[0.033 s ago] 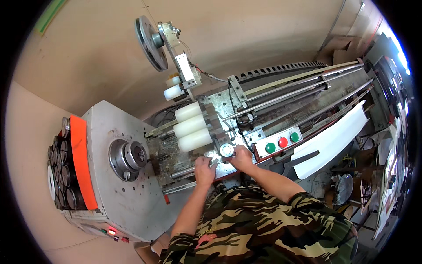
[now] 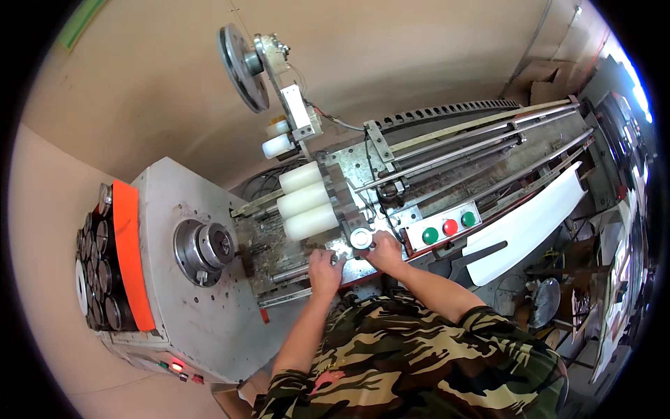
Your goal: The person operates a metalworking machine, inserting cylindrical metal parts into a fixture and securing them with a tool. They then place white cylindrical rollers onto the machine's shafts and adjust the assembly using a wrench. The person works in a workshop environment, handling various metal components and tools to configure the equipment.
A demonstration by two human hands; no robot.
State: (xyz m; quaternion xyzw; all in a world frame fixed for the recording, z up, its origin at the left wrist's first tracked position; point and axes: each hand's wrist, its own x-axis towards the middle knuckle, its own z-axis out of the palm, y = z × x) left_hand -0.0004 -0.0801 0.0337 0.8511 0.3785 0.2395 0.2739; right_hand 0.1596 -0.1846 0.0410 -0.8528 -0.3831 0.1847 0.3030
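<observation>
My left hand (image 2: 324, 271) lies on the front of a grey metal machine, fingers curled around the end of a thin metal bar (image 2: 289, 274) that runs along the bed. My right hand (image 2: 386, 253) sits just right of it, fingertips pinching the rim of a round silver knob (image 2: 361, 238). Three white rollers (image 2: 303, 200) are stacked side by side just above both hands. The round steel chuck (image 2: 208, 248) on the grey headstock lies to the left of my left hand.
A panel with green, red and green buttons (image 2: 450, 227) is right of my right hand. Long rails (image 2: 481, 150) run to the upper right. A white curved guard (image 2: 523, 223), an orange strip (image 2: 129, 255), a raised pulley wheel (image 2: 241, 66) and floor clutter at right surround the machine.
</observation>
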